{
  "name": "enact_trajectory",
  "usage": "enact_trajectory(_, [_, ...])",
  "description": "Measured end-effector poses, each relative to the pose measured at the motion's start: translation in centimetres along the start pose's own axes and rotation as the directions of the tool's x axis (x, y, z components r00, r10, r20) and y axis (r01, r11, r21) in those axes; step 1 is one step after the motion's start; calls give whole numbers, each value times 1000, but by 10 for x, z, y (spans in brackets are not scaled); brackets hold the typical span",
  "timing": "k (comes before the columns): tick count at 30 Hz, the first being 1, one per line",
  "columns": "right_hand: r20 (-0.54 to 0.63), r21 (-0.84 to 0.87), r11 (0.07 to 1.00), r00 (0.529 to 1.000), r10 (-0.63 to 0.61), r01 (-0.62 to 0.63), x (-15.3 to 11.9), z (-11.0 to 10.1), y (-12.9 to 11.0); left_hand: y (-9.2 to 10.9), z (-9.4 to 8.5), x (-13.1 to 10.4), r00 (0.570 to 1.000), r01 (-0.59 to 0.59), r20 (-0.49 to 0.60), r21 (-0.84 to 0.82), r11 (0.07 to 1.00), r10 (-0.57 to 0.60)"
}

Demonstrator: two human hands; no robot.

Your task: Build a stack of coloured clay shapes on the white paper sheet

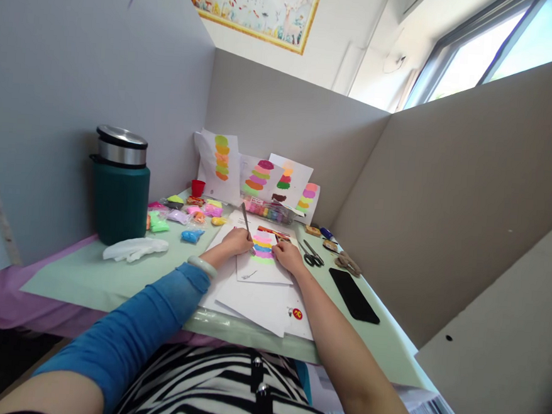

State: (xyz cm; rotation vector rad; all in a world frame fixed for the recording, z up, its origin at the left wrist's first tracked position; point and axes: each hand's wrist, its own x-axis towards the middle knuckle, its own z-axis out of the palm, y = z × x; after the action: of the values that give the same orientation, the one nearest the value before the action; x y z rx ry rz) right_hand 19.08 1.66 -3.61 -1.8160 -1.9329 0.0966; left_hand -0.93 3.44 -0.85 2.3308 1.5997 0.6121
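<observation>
My left hand (238,241) is closed around a thin metal fork (245,220), its handle pointing up and its tines down by the left edge of a white sheet (264,274). Stacked bands of pink, yellow, blue, purple and green clay (264,247) lie on that sheet, with a small drawing below them. At the right edge of the bands rests my right hand (286,255), its fingers curled together; whatever they pinch is too small to make out. More white papers (254,306) are spread underneath.
A green flask (121,190) and a white tissue (136,248) are at the left, near bagged coloured clay (191,235). Sheets with coloured bands (221,165) lean at the back. Scissors (311,253), a black phone (354,294) and a brown item (348,263) lie right.
</observation>
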Motion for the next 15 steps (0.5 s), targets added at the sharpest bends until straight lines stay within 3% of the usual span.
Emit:
enact_trajectory(5, [4,2,1000,1000,-1,1,0,1,0,-1,3,2,999,-31,-8,30,999,31])
enact_trajectory(15, [12,-27,1000,1000,-11,12,0,0,-1,10,-3,-7,997,12,78,-15,1000,-11])
